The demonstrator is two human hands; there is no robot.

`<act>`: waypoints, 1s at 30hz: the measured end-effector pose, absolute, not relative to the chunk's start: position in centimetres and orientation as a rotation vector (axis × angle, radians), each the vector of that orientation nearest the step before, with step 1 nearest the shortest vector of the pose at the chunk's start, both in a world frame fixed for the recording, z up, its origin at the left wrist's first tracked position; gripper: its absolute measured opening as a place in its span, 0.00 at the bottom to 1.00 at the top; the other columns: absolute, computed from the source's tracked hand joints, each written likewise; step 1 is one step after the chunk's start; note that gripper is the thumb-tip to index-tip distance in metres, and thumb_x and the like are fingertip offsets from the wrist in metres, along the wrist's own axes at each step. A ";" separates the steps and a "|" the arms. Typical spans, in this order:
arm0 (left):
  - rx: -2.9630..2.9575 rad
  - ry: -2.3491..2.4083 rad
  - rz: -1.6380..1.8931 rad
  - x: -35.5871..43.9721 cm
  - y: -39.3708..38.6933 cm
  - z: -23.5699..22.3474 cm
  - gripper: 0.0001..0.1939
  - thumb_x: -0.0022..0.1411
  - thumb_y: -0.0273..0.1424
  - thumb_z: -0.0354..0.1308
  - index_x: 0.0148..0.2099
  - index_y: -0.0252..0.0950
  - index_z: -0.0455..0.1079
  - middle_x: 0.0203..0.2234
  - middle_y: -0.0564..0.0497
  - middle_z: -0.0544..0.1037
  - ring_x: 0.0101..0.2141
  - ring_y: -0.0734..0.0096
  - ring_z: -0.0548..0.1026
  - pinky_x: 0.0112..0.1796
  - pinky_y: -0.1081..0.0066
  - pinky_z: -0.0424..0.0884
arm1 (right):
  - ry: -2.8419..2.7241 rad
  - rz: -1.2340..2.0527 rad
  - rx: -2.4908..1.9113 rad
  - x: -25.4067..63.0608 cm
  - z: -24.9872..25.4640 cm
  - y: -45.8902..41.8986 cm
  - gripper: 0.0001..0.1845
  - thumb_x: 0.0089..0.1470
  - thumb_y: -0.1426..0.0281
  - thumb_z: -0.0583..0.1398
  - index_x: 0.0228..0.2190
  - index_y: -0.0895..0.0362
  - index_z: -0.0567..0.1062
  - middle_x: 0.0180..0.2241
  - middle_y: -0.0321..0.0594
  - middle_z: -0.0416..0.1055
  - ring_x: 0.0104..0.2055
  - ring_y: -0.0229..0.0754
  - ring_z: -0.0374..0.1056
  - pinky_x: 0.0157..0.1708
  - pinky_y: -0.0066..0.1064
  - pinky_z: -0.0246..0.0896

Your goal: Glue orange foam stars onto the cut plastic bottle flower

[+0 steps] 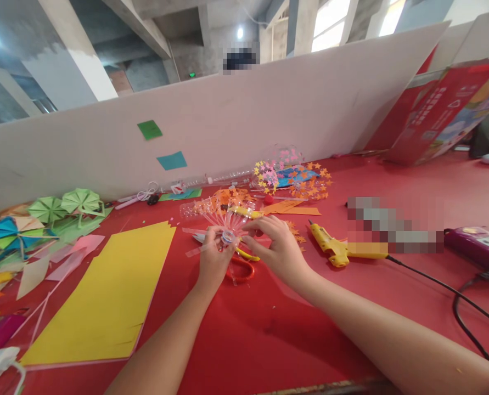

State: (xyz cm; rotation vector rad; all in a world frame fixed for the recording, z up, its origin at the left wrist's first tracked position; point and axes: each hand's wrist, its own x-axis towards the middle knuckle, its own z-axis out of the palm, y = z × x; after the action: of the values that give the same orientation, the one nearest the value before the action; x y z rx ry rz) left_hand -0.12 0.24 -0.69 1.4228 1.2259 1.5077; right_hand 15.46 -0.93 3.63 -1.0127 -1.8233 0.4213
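My left hand [213, 257] is closed around the neck of a clear plastic bottle top [228, 236], whose body is cut into thin strips fanning outward. At its right side, the curled thumb and fingers of my right hand [279, 244] are on the strips; the exact contact is small and partly hidden. Beneath the hands lie scissors [244, 271] with red-orange and yellow handles, partly covered. Just behind the bottle top are a yellow tool [246, 212], orange paper stars [231, 196] and another clear plastic bottle [189, 210] lying on its side.
A yellow glue gun [330, 247] with a black cord lies right on the red table [269, 351]. Yellow paper sheets [104, 296] and folded paper umbrellas [82, 201] are left. Star-covered clear plastic pieces [310, 181] sit near the white partition [228, 120]. A red box [445, 115] stands far right.
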 end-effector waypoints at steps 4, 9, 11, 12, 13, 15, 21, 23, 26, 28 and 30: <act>1.448 1.229 1.497 -0.1 0.3 -0.8 0.14 0.50 0.31 0.62 0.38 0.39 0.62 0.31 0.53 0.72 0.32 0.72 0.72 0.35 0.73 0.67 | -1.795 0.432 -1.038 15.4 3.7 -1.0 0.04 0.51 0.73 0.61 0.25 0.55 0.71 0.26 0.36 0.70 0.34 0.43 0.64 0.36 0.34 0.54; 1.455 1.224 1.487 -0.2 0.5 -1.0 0.15 0.51 0.32 0.62 0.39 0.38 0.60 0.30 0.54 0.71 0.32 0.73 0.72 0.34 0.73 0.67 | -1.813 0.433 -1.085 15.4 3.7 -0.9 0.04 0.52 0.72 0.60 0.26 0.55 0.71 0.26 0.37 0.71 0.34 0.43 0.64 0.35 0.34 0.55; 1.460 1.224 1.488 -0.2 0.5 -1.0 0.15 0.51 0.32 0.62 0.39 0.38 0.60 0.30 0.54 0.71 0.32 0.73 0.72 0.35 0.73 0.67 | -1.813 0.424 -1.099 15.5 3.6 -0.9 0.03 0.52 0.71 0.60 0.26 0.55 0.71 0.27 0.37 0.71 0.34 0.43 0.64 0.35 0.34 0.55; 1.463 1.224 1.487 -0.3 0.5 -1.0 0.16 0.51 0.32 0.62 0.39 0.38 0.60 0.30 0.54 0.71 0.33 0.73 0.72 0.35 0.73 0.67 | -1.815 0.426 -1.106 15.5 3.6 -0.8 0.04 0.52 0.71 0.60 0.26 0.55 0.71 0.27 0.37 0.71 0.34 0.43 0.64 0.35 0.34 0.55; 1.468 1.226 1.485 -0.3 0.5 -1.0 0.16 0.51 0.32 0.62 0.39 0.38 0.60 0.31 0.54 0.71 0.33 0.72 0.72 0.35 0.73 0.67 | -1.822 0.432 -1.111 15.5 3.5 -0.8 0.04 0.52 0.71 0.60 0.25 0.55 0.71 0.27 0.37 0.71 0.34 0.43 0.64 0.35 0.34 0.55; 1.475 1.228 1.485 -0.3 0.5 -1.0 0.16 0.51 0.32 0.62 0.39 0.38 0.60 0.31 0.53 0.71 0.33 0.72 0.72 0.35 0.73 0.67 | -1.834 0.440 -1.114 15.5 3.5 -0.8 0.05 0.52 0.71 0.59 0.25 0.55 0.71 0.26 0.37 0.71 0.34 0.43 0.65 0.35 0.34 0.55; 1.470 1.218 1.483 -0.2 0.5 -1.1 0.16 0.50 0.33 0.62 0.39 0.38 0.60 0.31 0.53 0.71 0.33 0.73 0.72 0.35 0.74 0.67 | -1.828 0.371 -1.074 15.3 3.4 -0.9 0.03 0.51 0.72 0.61 0.32 0.55 0.72 0.29 0.37 0.71 0.35 0.44 0.65 0.38 0.36 0.55; 1.466 1.223 1.476 -0.1 0.4 -1.0 0.15 0.50 0.32 0.62 0.39 0.38 0.61 0.31 0.53 0.71 0.33 0.72 0.72 0.34 0.74 0.68 | -1.841 0.337 -1.053 15.3 3.4 -1.0 0.01 0.52 0.72 0.60 0.30 0.56 0.72 0.27 0.37 0.70 0.34 0.43 0.64 0.37 0.35 0.54; 1.428 1.221 1.460 0.0 0.4 -0.9 0.15 0.49 0.31 0.62 0.38 0.38 0.60 0.28 0.54 0.71 0.31 0.73 0.73 0.33 0.74 0.68 | -1.856 0.290 -1.009 15.3 3.4 -1.1 0.05 0.52 0.74 0.59 0.25 0.56 0.69 0.26 0.36 0.70 0.33 0.42 0.63 0.37 0.35 0.53; 1.396 1.209 1.457 0.2 0.4 -0.7 0.17 0.47 0.30 0.64 0.38 0.38 0.60 0.27 0.55 0.71 0.29 0.73 0.73 0.32 0.74 0.68 | -1.852 0.267 -0.979 15.4 3.4 -1.1 0.07 0.53 0.75 0.59 0.24 0.55 0.68 0.26 0.35 0.69 0.33 0.41 0.63 0.37 0.35 0.52; 1.375 1.177 1.458 0.3 0.4 -0.6 0.18 0.46 0.29 0.65 0.37 0.38 0.60 0.28 0.54 0.72 0.30 0.73 0.74 0.33 0.74 0.69 | -1.844 0.240 -0.962 15.5 3.4 -1.1 0.08 0.53 0.75 0.57 0.23 0.55 0.67 0.26 0.35 0.68 0.32 0.41 0.62 0.37 0.34 0.52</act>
State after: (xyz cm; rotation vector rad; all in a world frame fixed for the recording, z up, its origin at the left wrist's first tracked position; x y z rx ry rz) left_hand 0.29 0.37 -0.64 1.3752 1.1770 1.4580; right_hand 15.51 -1.10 3.43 -0.9617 -1.8441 0.2401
